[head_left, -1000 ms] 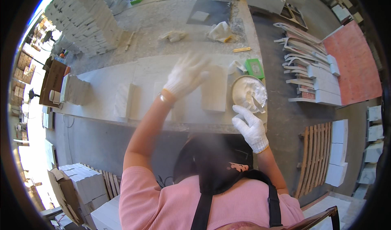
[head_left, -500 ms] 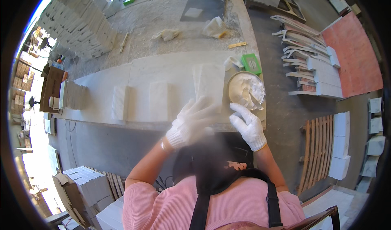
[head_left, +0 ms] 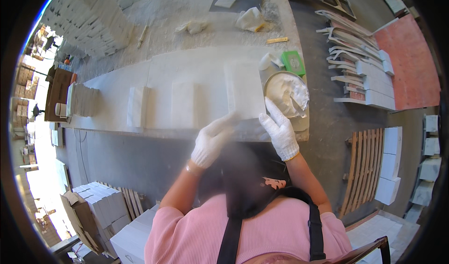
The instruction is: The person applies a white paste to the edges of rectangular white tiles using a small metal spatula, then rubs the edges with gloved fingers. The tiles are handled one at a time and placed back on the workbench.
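Observation:
Both my hands wear white knit gloves at the near edge of the dusty workbench (head_left: 163, 67). My left hand (head_left: 209, 143) has its fingers stretched out toward the near end of a flat white slab (head_left: 245, 86); the fingertips are blurred, and I cannot tell if they touch it. My right hand (head_left: 280, 132) is open, fingers pointing forward along the slab's right edge, close to a round bowl (head_left: 267, 82). White paste (head_left: 283, 88) fills the bowl, and a flat-bladed spatula (head_left: 298, 107) rests in it. Neither hand visibly grips anything.
Left of the slab lie two white blocks (head_left: 183, 105) (head_left: 136, 107). A green box (head_left: 293, 63), a white cup-like item (head_left: 270, 61), a yellow strip (head_left: 277, 40) and a crumpled cloth (head_left: 250, 19) are farther back. Tall stacks of tiles (head_left: 89, 20) stand at the far left.
My left hand has drawn back slightly to the left and its fingers are less spread. My right hand has moved a little forward beside the slab. The whole view has shifted slightly.

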Demonstrator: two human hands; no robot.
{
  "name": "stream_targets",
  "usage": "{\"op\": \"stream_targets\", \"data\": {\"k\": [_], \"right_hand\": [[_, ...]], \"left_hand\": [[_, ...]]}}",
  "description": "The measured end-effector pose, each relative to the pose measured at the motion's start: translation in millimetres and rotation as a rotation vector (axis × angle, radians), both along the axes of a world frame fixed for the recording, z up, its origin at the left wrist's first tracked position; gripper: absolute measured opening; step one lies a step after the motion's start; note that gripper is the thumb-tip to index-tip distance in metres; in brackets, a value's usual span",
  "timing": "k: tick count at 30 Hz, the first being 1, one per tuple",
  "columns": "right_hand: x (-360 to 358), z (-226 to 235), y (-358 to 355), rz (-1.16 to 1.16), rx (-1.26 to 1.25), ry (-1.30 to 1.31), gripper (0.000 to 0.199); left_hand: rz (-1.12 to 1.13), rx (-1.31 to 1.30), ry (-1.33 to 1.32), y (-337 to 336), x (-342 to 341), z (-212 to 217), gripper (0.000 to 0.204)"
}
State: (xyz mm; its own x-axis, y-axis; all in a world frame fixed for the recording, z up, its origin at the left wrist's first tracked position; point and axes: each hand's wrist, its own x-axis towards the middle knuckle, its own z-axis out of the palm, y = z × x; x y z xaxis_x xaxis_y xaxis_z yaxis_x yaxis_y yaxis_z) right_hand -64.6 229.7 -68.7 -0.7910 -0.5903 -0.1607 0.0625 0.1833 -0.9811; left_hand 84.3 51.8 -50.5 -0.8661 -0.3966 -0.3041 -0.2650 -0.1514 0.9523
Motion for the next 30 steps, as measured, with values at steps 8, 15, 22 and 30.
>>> {"op": "stream_targets", "data": {"k": [8,15,22,30], "right_hand": [[13.9,20.4,14.0,-0.006,-0.011,-0.237,0.054],[42.8,31.4,30.4,-0.026,-0.044,-0.426,0.054],[49.4,17.0,41.2,0.008,0.014,-0.4,0.054],[34.9,4.4,43.3,-0.013,-0.021,-0.294,0.054]], "left_hand": [[0.242,0.545,-0.01,28.6,9.3,-1.8,0.044],[0.191,0.478,-0.053,41.9,3.0,-13.1,0.045],[0.164,0.343,0.033,30.1,15.4,-7.7,0.049],[0.676,-0.225,0.064,-127.5,103.1,1.6,0.041]]}}
